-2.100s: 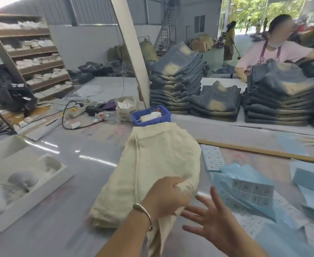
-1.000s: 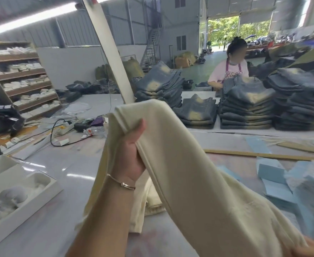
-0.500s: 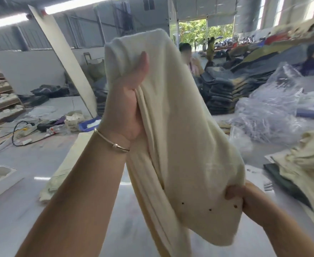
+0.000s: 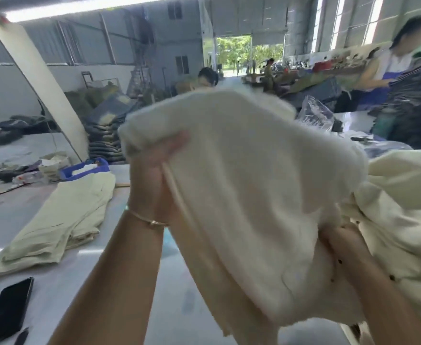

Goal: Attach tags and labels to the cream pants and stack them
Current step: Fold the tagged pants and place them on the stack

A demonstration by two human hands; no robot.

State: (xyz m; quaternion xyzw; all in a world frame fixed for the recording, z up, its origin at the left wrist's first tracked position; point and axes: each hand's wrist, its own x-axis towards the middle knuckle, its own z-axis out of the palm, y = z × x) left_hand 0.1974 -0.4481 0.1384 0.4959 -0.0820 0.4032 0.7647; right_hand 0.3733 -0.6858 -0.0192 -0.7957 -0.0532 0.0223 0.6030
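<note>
Head view: your left hand (image 4: 154, 175) and right hand (image 4: 339, 242) each grip the cream pants (image 4: 249, 195), raised mid-frame to carry them.

Cream pants (image 4: 249, 195) fill the centre; paler cream stack (image 4: 62, 215) at nine o'clock; blue tray (image 4: 66, 172) beyond; black phone (image 4: 8, 310) at eight.

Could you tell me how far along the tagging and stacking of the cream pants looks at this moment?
Done: a few folded cream pants lie flat on the table, though no tags are visible on them. In hand: the left hand and right hand hold one pair of pants up in the air. Left: a heap of cream pants at the right looks unsorted.
</note>
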